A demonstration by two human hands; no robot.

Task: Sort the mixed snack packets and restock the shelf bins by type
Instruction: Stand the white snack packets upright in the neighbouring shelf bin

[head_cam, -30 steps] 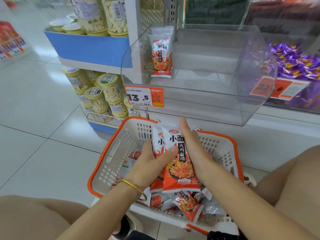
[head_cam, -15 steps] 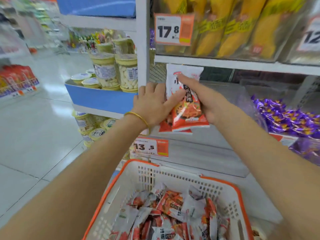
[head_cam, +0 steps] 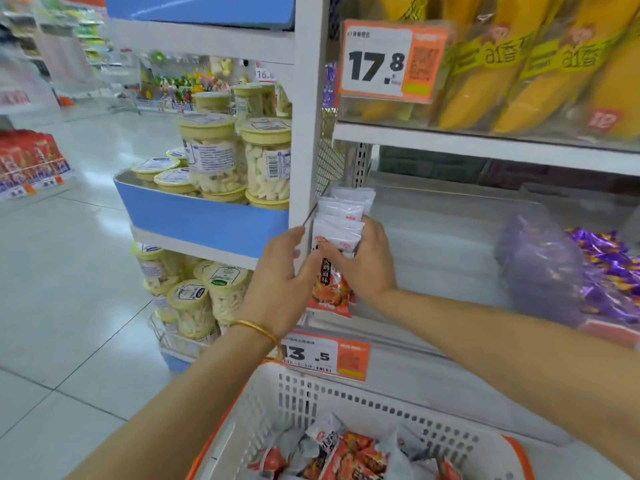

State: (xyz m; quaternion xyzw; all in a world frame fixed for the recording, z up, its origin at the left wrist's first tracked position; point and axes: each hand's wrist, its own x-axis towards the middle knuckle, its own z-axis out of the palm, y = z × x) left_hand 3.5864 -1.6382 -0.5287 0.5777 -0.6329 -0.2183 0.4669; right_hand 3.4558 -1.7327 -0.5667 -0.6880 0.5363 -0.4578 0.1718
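In the basket (head_cam: 381,407) at the shopper's knees, loose packets (head_cam: 353,452) in red and white wait to be sorted. Above it, the bundle lifted from that basket a second ago has now reached the clear shelf bin (head_cam: 450,244). The left hand (head_cam: 280,282) curls its fingers round the bundle's edge while the right hand (head_cam: 365,268) grips the tops, pressing the spicy noodle packets (head_cam: 330,289) upright against the matching stack (head_cam: 346,207) in the bin's left corner. One batch looks nearly shelved, with many more to go. Beyond, purple sweets (head_cam: 609,268) fill the neighbouring bin.
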